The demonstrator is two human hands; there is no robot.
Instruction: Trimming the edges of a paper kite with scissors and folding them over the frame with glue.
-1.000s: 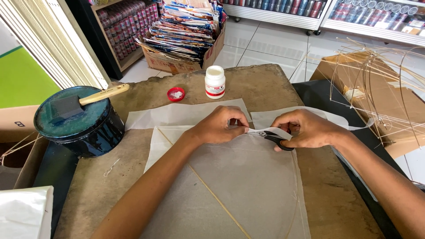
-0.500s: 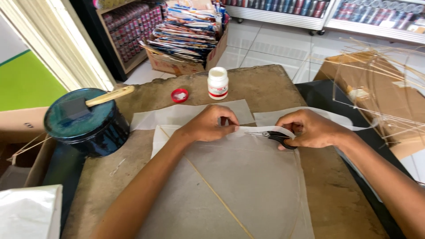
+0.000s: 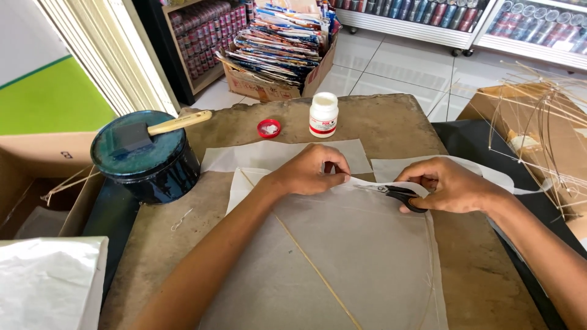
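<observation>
A worn brown table [image 3: 391,122] carries translucent white kite paper [image 3: 361,256] with a thin bamboo spine. Beside it stand a dark round tin [image 3: 147,159], white glue bottle [image 3: 323,114] and red cap [image 3: 268,128]. The left hand [image 3: 309,171] pinches the paper's top edge; the right hand [image 3: 449,183] grips black-handled scissors [image 3: 397,194], now farther right than before.

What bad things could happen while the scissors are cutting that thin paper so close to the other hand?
The left hand pinches the thin paper right by the scissors in the right hand, so its fingers might get nicked. The paper looks flimsy and could tear or be cut crooked near the thin stick under it. The glue bottle stands open, its red cap off; a bump could spill it.
</observation>
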